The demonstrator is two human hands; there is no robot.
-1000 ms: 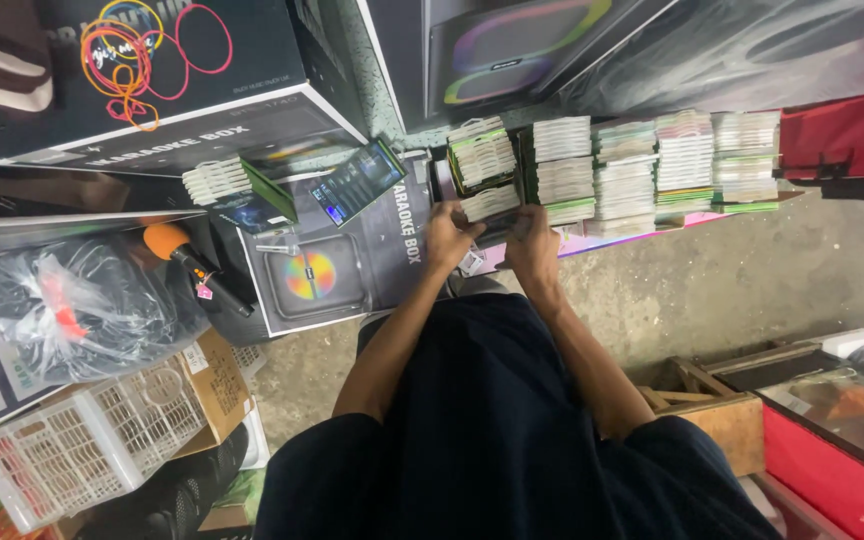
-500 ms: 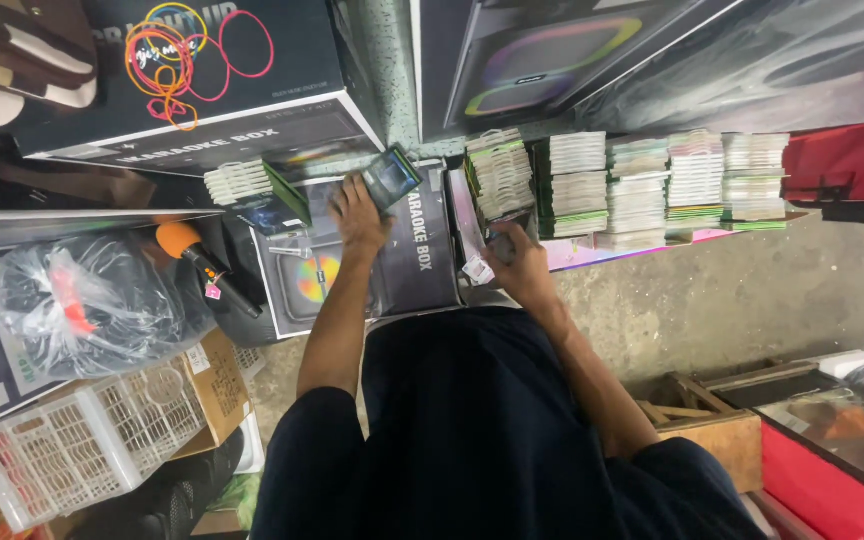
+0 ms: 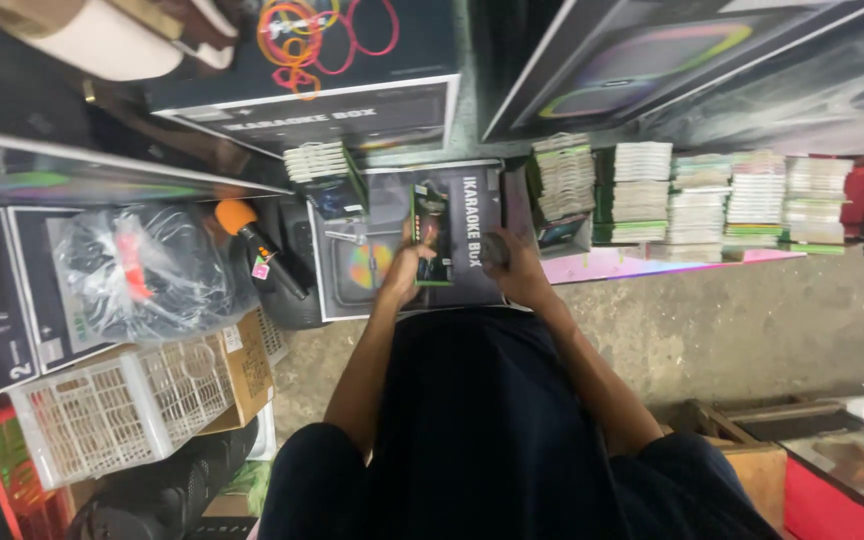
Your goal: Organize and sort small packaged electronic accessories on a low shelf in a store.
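Seen from above, a person wears a dark navy, short-sleeved top of plain fabric (image 3: 482, 420), loose over the torso and free of any visible print or marking. Dark trousers or shorts of the same deep shade (image 3: 322, 480) cover the legs at the bottom edge of the view. Both forearms are bare from above the elbow down. The left hand (image 3: 400, 280) and the right hand (image 3: 520, 272) are bare, with no gloves, watch or rings that can be made out.

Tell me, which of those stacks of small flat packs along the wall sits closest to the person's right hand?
The leftmost stack of the row, just above the right hand. The other four stacks run off to the right of it, and a separate small stack lies over by the left hand.
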